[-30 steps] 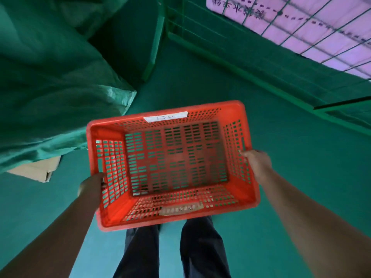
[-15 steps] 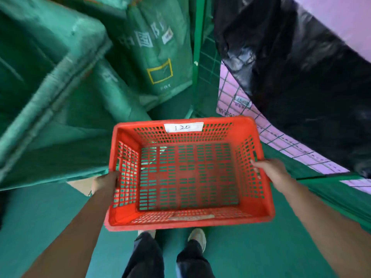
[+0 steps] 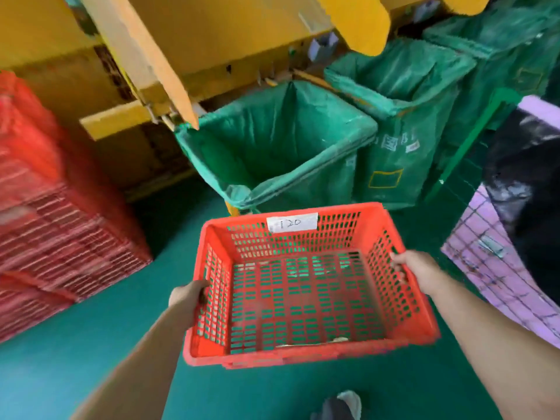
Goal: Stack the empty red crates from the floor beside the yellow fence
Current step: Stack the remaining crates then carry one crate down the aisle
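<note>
An empty red slotted crate (image 3: pixel 306 298) with a white label reading 120 on its far wall hangs in the air in front of me. My left hand (image 3: pixel 188 296) grips its left side wall and my right hand (image 3: pixel 415 269) grips its right side wall. A tall stack of red crates (image 3: pixel 51 225) stands on the floor at the left, blurred. Behind it runs a yellow fence or machine frame (image 3: pixel 169 50) across the top of the view.
Open green sacks (image 3: pixel 281 147) on frames stand right behind the crate, with more (image 3: pixel 403 95) to the right. A purple wire-mesh panel (image 3: pixel 497 268) and black plastic sheet (image 3: pixel 527 177) are at the right. The green floor (image 3: pixel 91 344) lies between me and the stack.
The view has swung left and up with the crate still in both hands: the yellow structure and the red crate stack have come into sight, and the green sacks now lie behind the crate.
</note>
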